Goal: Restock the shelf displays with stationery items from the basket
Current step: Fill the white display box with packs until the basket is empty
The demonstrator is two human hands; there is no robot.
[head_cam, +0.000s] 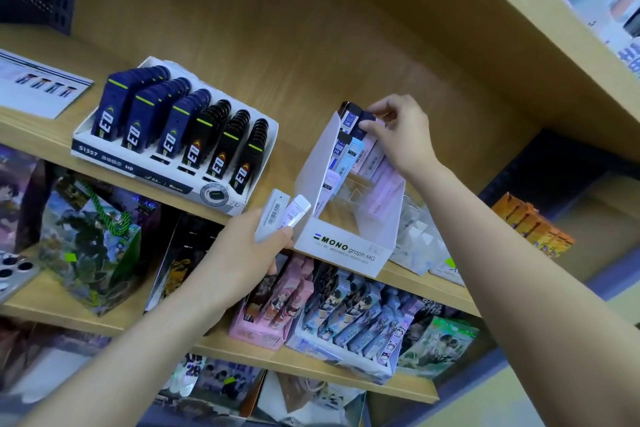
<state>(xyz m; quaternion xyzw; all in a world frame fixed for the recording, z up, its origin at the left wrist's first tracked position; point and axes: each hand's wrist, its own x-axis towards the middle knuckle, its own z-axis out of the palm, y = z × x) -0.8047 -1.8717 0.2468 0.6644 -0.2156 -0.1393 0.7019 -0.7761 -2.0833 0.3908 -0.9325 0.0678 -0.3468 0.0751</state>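
A white MONO graph display box (346,246) stands on the wooden shelf (48,135), tilted, with rows of pencil lead cases inside. My right hand (401,135) reaches into its top row and pinches a dark-capped lead case (367,118) at the back. Just left of the box's front, my left hand (242,253) grips two pale lead cases (282,215), one white with a barcode and one lilac marked HB. The basket is out of view.
A second display tray (104,146) of navy and black lead cases sits to the left on the same shelf. Clear packets (419,243) lie right of the MONO box. Lower shelves hold illustrated boxes and a gift bag (90,246). Orange boxes (530,225) stand far right.
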